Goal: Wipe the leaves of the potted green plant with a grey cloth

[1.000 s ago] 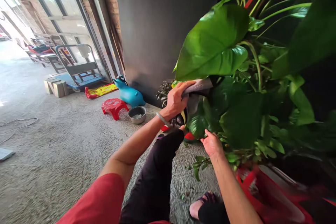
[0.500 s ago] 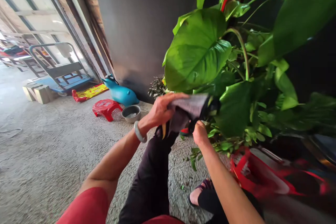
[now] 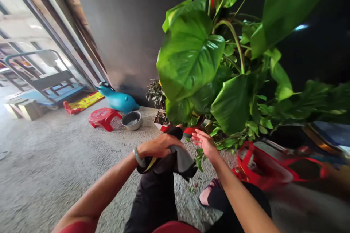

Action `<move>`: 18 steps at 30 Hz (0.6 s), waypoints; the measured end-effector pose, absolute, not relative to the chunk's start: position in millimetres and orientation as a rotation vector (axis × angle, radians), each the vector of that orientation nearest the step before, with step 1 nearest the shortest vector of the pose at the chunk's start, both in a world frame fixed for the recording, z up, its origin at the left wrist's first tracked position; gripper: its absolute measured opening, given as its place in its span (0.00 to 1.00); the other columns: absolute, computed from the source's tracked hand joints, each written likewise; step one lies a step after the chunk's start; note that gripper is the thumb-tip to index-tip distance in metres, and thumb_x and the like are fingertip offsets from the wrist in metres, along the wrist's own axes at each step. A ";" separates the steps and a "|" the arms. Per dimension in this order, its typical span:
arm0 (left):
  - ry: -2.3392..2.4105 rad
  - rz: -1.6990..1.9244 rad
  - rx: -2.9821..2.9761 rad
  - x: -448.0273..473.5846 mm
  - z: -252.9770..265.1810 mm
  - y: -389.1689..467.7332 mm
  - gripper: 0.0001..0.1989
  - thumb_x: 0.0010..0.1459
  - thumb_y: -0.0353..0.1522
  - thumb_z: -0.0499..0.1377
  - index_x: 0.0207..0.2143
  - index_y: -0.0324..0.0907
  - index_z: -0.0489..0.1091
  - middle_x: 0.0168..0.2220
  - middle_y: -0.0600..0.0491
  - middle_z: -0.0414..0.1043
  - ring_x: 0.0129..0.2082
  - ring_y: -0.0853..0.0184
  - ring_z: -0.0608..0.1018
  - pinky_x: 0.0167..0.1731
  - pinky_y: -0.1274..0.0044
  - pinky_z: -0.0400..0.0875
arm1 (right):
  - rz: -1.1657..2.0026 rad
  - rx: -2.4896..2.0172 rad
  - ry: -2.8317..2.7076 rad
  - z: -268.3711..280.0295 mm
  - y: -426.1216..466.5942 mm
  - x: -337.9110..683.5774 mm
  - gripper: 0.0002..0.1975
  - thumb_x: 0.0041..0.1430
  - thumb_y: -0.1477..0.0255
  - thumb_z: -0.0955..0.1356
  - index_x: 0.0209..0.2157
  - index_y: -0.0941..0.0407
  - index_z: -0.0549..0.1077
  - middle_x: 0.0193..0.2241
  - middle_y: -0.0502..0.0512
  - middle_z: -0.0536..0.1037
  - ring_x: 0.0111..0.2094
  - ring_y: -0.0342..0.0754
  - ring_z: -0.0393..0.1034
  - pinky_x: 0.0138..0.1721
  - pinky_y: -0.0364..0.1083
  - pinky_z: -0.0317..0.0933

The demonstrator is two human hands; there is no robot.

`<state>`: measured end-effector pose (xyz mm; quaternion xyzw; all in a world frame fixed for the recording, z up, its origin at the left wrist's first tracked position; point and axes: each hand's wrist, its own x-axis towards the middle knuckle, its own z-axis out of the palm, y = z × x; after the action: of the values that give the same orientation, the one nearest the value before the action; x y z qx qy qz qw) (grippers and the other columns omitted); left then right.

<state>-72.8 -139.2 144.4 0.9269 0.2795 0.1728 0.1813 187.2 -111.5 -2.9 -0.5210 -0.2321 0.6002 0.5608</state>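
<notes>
My left hand (image 3: pixel 160 145) is closed on a bunched grey-and-black fabric item (image 3: pixel 183 158), whose exact kind I cannot make out. A black loop with a yellow strip hangs beneath my wrist, beside a light bangle. The grey part droops to the right, in front of my dark-trousered leg. To the right of the fabric and apart from it, my right hand (image 3: pixel 205 145) is open, its fingers stretched out toward the left. Just beyond that hand are the lower leaves of a large green plant (image 3: pixel 191 54).
A red plastic stool (image 3: pixel 105 118), a metal bowl (image 3: pixel 131 120) and a blue inflatable animal toy (image 3: pixel 121 100) are ahead to the left. Behind them stands a platform trolley (image 3: pixel 46 83). A small potted plant (image 3: pixel 162 118) is by the wall. Red bags (image 3: pixel 254 167) lie at right.
The fabric has come down and nearer to me with my left hand. My right hand has let go of it and opened. The view has turned slightly right.
</notes>
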 end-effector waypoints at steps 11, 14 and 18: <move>1.353 0.874 2.493 32.7 146.8 -53.2 0.36 0.51 0.20 0.55 0.62 0.45 0.77 0.53 0.46 0.82 0.55 0.58 0.81 0.57 0.69 0.77 | 1.240 -1.309 -0.360 -11.8 -91.7 259.8 0.14 0.48 0.70 0.77 0.39 0.48 0.77 0.32 0.49 0.85 0.40 0.51 0.83 0.46 0.51 0.75; 1.648 0.925 2.399 12.6 127.9 -40.6 0.33 0.53 0.22 0.56 0.60 0.46 0.78 0.51 0.46 0.82 0.53 0.56 0.82 0.53 0.69 0.78 | 1.299 -1.266 -0.408 -11.5 -74.2 245.5 0.14 0.46 0.68 0.77 0.37 0.50 0.79 0.36 0.56 0.87 0.44 0.55 0.83 0.49 0.55 0.74; 1.806 1.129 2.308 -16.4 127.2 -12.7 0.17 0.55 0.26 0.57 0.45 0.39 0.81 0.40 0.42 0.83 0.47 0.51 0.84 0.47 0.65 0.79 | 1.320 -1.216 -0.438 -4.7 -32.7 221.8 0.11 0.47 0.67 0.76 0.36 0.49 0.79 0.37 0.57 0.86 0.48 0.57 0.82 0.54 0.57 0.71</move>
<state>-16.4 -12.7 127.2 0.7349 0.5750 0.3595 0.0008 221.8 -32.7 -4.7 -0.5253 -0.1890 0.5700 0.6028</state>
